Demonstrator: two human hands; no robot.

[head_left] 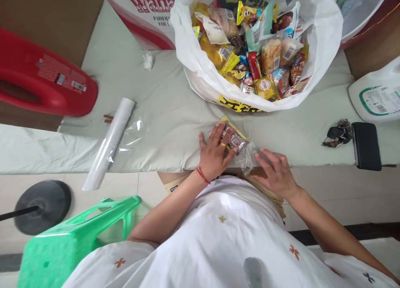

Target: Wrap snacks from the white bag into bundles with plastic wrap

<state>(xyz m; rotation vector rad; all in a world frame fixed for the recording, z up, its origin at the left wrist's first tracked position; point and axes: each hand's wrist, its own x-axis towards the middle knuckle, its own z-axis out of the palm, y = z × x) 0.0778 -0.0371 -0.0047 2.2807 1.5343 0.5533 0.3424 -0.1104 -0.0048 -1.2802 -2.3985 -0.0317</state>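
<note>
My left hand (215, 150) lies flat with its fingers spread over a snack packet (239, 141). This packet has a yellow edge and a brown printed middle, partly covered by my fingers. Crumpled clear plastic wrap (247, 158) sits against the packet's lower right side, at the table's front edge. Just right of the wrap is my right hand (276, 171), its fingers apart and slightly curled, with nothing seen in them. Behind both hands stands a white plastic bag (200, 88), wide at the top and full of small wrapped snacks (264, 55).
On the cloth-covered table (165, 134), a roll of clear film (109, 144) overhangs the front edge. A red jug (46, 78), a printed carton (146, 17), a white bottle (379, 90), keys (337, 134) and a phone (366, 145) surround the work area. A green stool (62, 242) stands lower left.
</note>
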